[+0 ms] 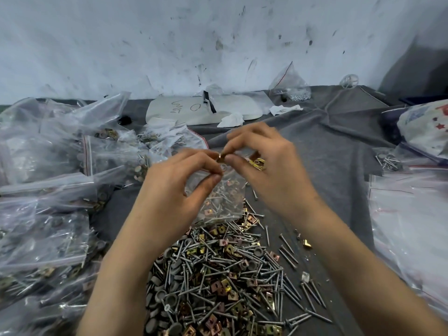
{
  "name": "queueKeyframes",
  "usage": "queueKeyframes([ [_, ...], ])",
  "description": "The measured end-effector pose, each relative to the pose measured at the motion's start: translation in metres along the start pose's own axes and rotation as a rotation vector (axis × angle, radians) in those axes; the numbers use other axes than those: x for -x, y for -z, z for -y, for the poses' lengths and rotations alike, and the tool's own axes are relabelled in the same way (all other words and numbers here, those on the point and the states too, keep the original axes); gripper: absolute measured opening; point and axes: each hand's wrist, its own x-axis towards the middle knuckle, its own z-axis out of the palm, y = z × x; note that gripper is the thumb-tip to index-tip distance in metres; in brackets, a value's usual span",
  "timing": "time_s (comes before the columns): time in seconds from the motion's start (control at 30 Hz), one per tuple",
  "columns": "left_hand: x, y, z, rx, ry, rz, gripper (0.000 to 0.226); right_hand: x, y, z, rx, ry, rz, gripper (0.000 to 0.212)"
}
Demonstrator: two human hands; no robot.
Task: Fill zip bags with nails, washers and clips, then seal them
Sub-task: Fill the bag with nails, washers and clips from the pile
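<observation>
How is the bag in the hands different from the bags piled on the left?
The held bag hangs upright, pinched at its top by the left hand and right hand; the piled bags lie on the cloth. The held bag is alone above the loose nails; the piled bags are heaped together. Both are clear and hold nails and clips.

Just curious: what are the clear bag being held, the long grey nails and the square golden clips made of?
Clear zip bag: thin glossy plastic, see-through, crinkled. Long grey nails: likely steel, dull silvery sheen. Square golden clips: probably plated metal, yellow-copper shine.
</observation>
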Motion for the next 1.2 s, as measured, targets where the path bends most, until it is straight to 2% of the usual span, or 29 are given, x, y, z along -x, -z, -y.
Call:
queueKeyframes([
  [0.07,0.0,0.001,0.0,0.006,0.001,-0.006,0.007,0.002,-0.001,-0.005,-0.072,-0.036,0.041,0.014],
  [0.17,0.001,0.002,0.002,0.026,0.029,-0.024,0.006,0.01,-0.003,-0.015,-0.191,-0.073,-0.088,0.021],
  [0.27,0.001,0.003,0.004,0.043,0.072,-0.032,0.007,0.025,-0.016,-0.032,-0.235,-0.272,-0.165,0.017],
  [0.33,0.001,0.004,0.005,0.038,0.087,-0.042,0.009,0.036,-0.027,-0.044,-0.179,-0.397,-0.129,0.013],
  [0.4,0.001,0.004,0.006,0.032,0.108,-0.058,0.011,0.049,-0.036,-0.054,-0.147,-0.443,0.029,0.021],
  [0.47,0.001,0.004,0.008,0.027,0.127,-0.083,0.011,0.06,-0.044,-0.055,-0.155,-0.41,0.246,0.021],
  [0.53,0.001,0.004,0.008,0.028,0.148,-0.099,0.008,0.067,-0.054,-0.059,-0.042,-0.298,0.401,0.012],
  [0.57,0.001,0.005,0.008,0.029,0.154,-0.1,0.008,0.069,-0.058,-0.061,0.043,-0.248,0.446,0.014],
  [0.67,0.001,0.005,0.007,0.032,0.153,-0.096,0.008,0.071,-0.066,-0.064,0.177,-0.216,0.468,0.022],
  [0.83,0.001,0.004,0.007,0.036,0.139,-0.09,0.009,0.073,-0.064,-0.066,0.189,-0.176,0.437,0.012],
  [0.93,0.001,0.004,0.006,0.021,0.116,-0.077,0.009,0.069,-0.051,-0.057,-0.064,-0.254,0.313,0.01],
  [1.03,0.0,0.004,0.006,0.01,0.085,-0.049,0.007,0.055,-0.027,-0.036,-0.387,-0.294,0.029,0.02],
  [1.13,0.001,0.003,0.003,0.02,0.04,-0.01,0.007,0.032,-0.002,-0.011,-0.458,-0.157,-0.192,0.018],
  [1.2,0.001,0.002,0.0,0.021,0.009,0.011,0.006,0.021,0.008,-0.001,-0.448,-0.104,-0.239,0.017],
])
